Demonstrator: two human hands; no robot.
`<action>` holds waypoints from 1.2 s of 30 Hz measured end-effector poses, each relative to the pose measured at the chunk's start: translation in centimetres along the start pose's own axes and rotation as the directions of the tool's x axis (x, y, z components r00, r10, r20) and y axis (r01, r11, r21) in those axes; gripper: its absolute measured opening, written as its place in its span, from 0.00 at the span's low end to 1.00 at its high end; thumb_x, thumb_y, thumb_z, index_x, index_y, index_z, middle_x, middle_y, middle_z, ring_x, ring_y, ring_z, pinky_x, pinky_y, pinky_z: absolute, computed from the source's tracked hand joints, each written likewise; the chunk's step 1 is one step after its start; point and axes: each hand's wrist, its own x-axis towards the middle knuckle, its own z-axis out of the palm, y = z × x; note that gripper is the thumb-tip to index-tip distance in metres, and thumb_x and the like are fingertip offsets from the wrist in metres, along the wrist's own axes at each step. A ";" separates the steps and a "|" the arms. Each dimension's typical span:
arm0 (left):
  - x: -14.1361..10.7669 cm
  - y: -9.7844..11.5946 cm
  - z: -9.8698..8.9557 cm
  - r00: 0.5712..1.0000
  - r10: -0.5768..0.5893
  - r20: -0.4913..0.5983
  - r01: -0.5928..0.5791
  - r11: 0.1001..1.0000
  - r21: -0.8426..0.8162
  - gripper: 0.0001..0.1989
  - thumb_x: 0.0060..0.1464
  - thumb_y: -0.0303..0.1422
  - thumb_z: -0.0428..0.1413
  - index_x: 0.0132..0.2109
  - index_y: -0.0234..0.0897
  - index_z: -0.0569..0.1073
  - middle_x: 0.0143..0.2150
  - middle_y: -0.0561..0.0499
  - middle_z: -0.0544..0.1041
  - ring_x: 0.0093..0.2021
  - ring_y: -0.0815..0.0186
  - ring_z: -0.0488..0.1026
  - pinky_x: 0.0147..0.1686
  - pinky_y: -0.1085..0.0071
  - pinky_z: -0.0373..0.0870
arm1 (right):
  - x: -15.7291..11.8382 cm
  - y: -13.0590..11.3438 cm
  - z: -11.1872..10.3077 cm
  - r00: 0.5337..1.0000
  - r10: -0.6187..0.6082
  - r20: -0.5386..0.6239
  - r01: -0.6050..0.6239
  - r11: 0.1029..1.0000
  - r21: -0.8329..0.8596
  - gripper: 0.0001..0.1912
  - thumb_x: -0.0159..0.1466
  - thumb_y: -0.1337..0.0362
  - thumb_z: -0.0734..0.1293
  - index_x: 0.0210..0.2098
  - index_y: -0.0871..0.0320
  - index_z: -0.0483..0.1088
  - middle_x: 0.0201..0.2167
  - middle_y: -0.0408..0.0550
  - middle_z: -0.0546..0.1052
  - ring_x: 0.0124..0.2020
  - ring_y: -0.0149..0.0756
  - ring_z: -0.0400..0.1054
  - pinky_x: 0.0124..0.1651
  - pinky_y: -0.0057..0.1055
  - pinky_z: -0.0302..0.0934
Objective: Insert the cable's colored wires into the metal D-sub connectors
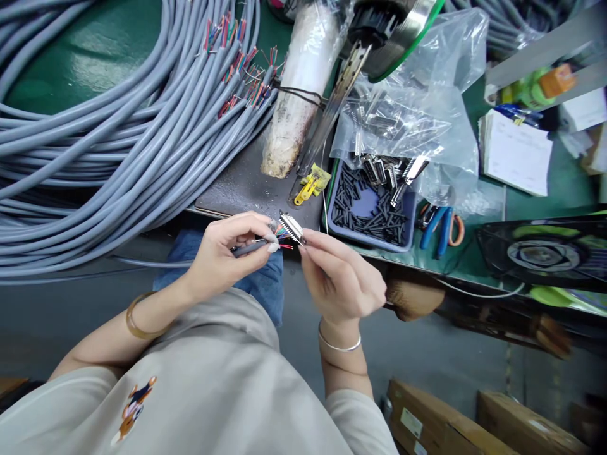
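My left hand [232, 249] pinches the end of a grey cable [249, 247], whose thin coloured wires fan out toward a metal D-sub connector [291, 226]. Some of these wires reach the connector's row of pins; red ends [286, 246] stick out below it. With thumb and forefinger, my right hand [339, 272] grips the connector's right end. Both hands are close together in front of the bench edge, above my lap. Whether each wire is joined to a pin is too small to tell.
A big coil of grey cables [142, 139] covers the bench's left side. A blue tray [374, 237] holds black sleeves and connectors. Yellow snips [310, 186], blue-handled pliers [443, 230], a solder spool [403, 44], a black fan [545, 253] and paper pads [516, 151] lie around. Cardboard boxes [441, 423] stand below.
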 end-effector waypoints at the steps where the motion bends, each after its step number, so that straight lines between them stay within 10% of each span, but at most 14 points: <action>1: 0.0 0.0 0.0 1.000 0.010 -0.002 -0.010 1.000 0.003 0.04 0.54 0.31 0.66 0.34 0.35 0.81 0.40 0.44 0.83 0.36 0.67 0.76 0.34 0.74 0.73 | -0.1 0.2 0.2 0.999 -0.020 0.025 0.020 1.000 -0.002 0.20 0.61 0.74 0.76 0.49 0.49 0.76 0.48 0.45 0.86 0.43 0.38 0.84 0.44 0.31 0.80; 18: 0.2 -0.4 -0.2 0.996 0.089 -0.012 -0.088 0.995 0.050 0.02 0.53 0.25 0.63 0.35 0.35 0.80 0.41 0.45 0.81 0.33 0.70 0.75 0.32 0.77 0.71 | -1.3 1.0 3.3 0.983 0.144 -0.118 -0.134 0.988 0.081 0.12 0.63 0.75 0.73 0.39 0.53 0.72 0.43 0.48 0.86 0.40 0.35 0.83 0.41 0.30 0.78; 36: 1.4 -0.4 -0.1 0.973 -0.224 0.062 0.230 0.898 -0.375 0.08 0.42 0.20 0.61 0.33 0.33 0.78 0.35 0.52 0.77 0.21 0.79 0.68 0.21 0.81 0.65 | -0.9 1.0 4.0 0.978 0.157 -0.137 -0.149 0.986 0.069 0.10 0.64 0.75 0.72 0.37 0.55 0.71 0.42 0.48 0.86 0.41 0.35 0.83 0.43 0.29 0.78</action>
